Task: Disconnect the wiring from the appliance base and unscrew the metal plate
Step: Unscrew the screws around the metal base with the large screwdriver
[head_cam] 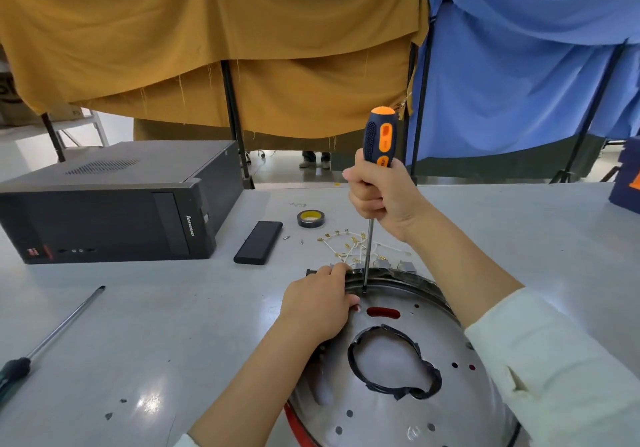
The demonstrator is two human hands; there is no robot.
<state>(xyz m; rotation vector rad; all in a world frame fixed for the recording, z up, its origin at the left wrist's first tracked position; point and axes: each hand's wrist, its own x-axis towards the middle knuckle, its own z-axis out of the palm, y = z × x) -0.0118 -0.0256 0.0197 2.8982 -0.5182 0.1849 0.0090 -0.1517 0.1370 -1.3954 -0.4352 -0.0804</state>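
The round appliance base with its shiny metal plate [388,408] lies on the table in front of me; the plate has a large black-edged opening in the middle. My right hand [381,193] grips a blue and orange screwdriver [379,138] held upright, its tip down at the plate's far rim. My left hand [320,304] rests on the base's left rim, fingers curled over the edge. Loose white wires with brass terminals [346,244] lie on the table just beyond the base.
A black desktop computer case [114,204] lies at the left. A black flat device [259,242], a roll of black tape [310,218] and small screws sit mid-table. A second long screwdriver [52,335] lies at the near left. Yellow and blue curtains hang behind.
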